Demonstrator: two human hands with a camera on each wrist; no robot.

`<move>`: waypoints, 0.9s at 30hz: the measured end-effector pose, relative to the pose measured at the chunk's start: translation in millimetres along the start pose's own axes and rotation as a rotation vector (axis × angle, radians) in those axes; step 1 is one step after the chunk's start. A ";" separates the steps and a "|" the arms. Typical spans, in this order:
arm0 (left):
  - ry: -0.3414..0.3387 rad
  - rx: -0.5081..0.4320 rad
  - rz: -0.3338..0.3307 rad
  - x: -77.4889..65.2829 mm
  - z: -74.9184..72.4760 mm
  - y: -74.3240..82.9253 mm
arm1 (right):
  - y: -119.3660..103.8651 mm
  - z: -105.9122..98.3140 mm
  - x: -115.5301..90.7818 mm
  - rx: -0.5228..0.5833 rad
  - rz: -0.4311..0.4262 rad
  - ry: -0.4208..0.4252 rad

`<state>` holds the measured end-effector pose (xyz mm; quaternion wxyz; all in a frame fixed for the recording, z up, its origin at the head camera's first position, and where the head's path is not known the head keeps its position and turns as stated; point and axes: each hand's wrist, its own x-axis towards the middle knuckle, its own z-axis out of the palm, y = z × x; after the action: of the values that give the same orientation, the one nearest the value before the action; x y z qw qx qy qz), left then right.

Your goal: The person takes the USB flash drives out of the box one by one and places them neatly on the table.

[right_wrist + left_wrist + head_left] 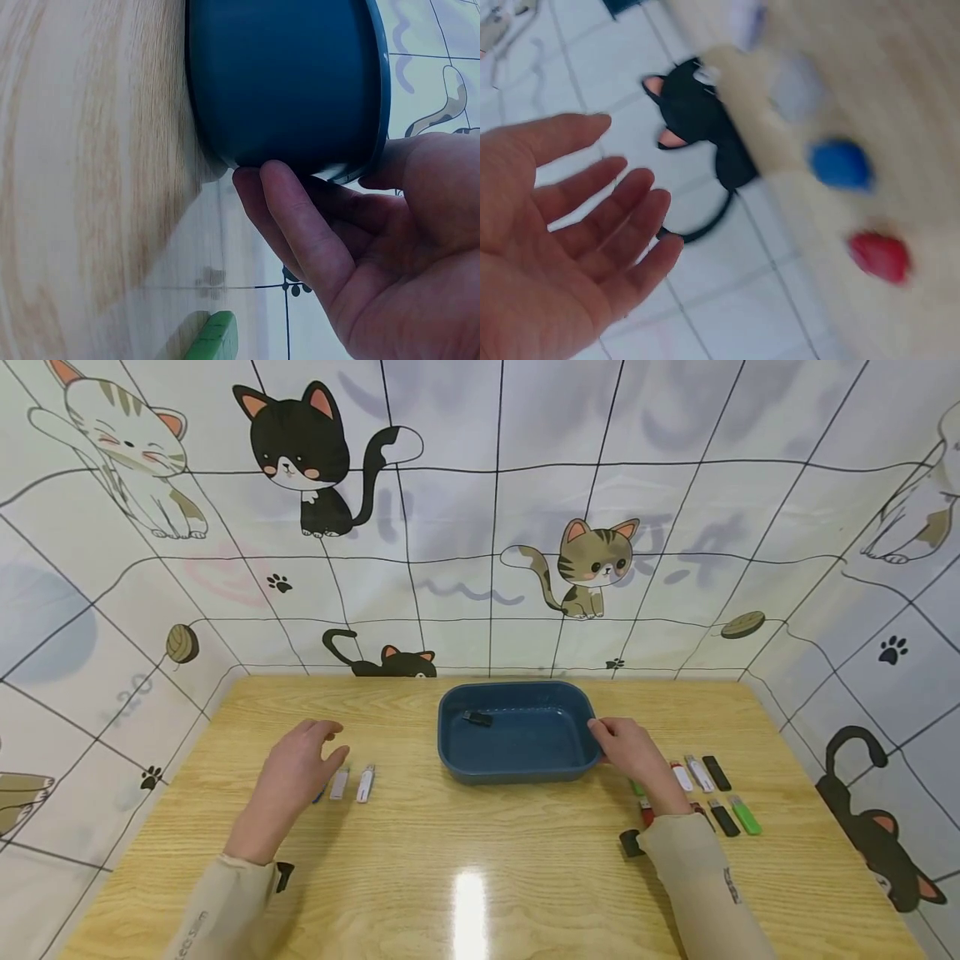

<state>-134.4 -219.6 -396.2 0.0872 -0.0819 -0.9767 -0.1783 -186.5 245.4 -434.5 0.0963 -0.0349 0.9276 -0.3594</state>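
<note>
A dark blue plastic tray (pixel 517 747) stands at the back middle of the table, a black USB stick (pixel 477 718) lying inside it. My right hand (pixel 633 752) grips the tray's right end, thumb at the rim and fingers against the outer wall in the right wrist view. Over the table's left side hovers my left hand (pixel 296 777), holding nothing, its fingers loosely bent. Beside it lie a white USB stick (pixel 365 783) and a grey one (pixel 339 783). Blurred in the left wrist view are a blue stick (pixel 840 163) and a red one (pixel 880 256).
On the right lie several more USB sticks, among them a green one (pixel 746 815), a black one (pixel 723 817) and a white one (pixel 699 773); my right arm partly covers the group. A cat-printed sheet (pixel 450 527) surrounds the wooden table (pixel 390 877) at back and sides.
</note>
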 end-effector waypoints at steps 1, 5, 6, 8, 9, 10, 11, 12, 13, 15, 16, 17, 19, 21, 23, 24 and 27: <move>0.000 -0.010 0.032 2.4 0.4 6.7 | -0.1 0.1 0.1 0.000 0.000 0.001; 0.016 -0.027 0.121 12.0 4.6 31.6 | -1.4 0.0 -0.4 0.003 -0.002 -0.001; 0.024 -0.028 0.133 14.2 5.5 37.7 | -1.9 -0.1 -0.7 0.003 -0.004 0.000; 0.045 -0.024 0.156 18.7 8.2 50.1 | -3.0 -0.6 -1.3 0.001 -0.003 0.001; 0.060 -0.021 0.166 20.7 10.7 56.6 | -3.3 -0.9 -1.5 -0.001 -0.004 0.005; 0.073 -0.022 0.178 22.6 13.9 63.1 | -3.5 -1.0 -1.8 -0.002 -0.005 0.005; 0.086 -0.022 0.190 24.5 17.5 69.8 | -3.7 -1.1 -1.9 -0.004 -0.005 0.005; 0.096 -0.026 0.208 26.3 21.8 76.3 | -3.6 -1.1 -2.0 -0.005 -0.005 0.003; 0.101 -0.030 0.228 28.2 26.5 82.8 | -3.5 -1.2 -2.0 -0.006 -0.004 0.004; 0.101 -0.038 0.266 32.4 37.0 95.0 | -2.8 -0.9 -1.8 -0.005 -0.008 0.006; 0.094 -0.044 0.288 34.8 41.4 100.4 | -2.4 -0.6 -1.7 -0.002 -0.008 0.005; 0.083 -0.047 0.306 37.3 45.4 105.7 | -2.1 -0.4 -1.4 0.000 -0.008 0.006; 0.062 -0.045 0.342 42.8 52.4 114.8 | -1.6 -0.1 -1.2 0.003 -0.008 0.005; 0.047 -0.042 0.375 48.9 58.2 122.1 | -1.5 0.0 -1.1 0.005 -0.004 0.003; 0.036 -0.044 0.410 55.3 63.0 127.6 | -1.7 -0.1 -1.3 0.002 0.000 0.001; 0.032 -0.041 0.423 58.7 65.6 129.6 | -1.9 -0.2 -1.5 0.001 0.002 -0.001; 0.022 -0.019 0.450 68.1 73.2 133.7 | -2.4 -0.5 -2.0 -0.003 0.004 -0.002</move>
<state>-185.4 -60.9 -405.4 0.1346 -0.2964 -0.9311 -0.1643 -184.6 244.2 -432.2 0.0978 -0.0334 0.9280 -0.3579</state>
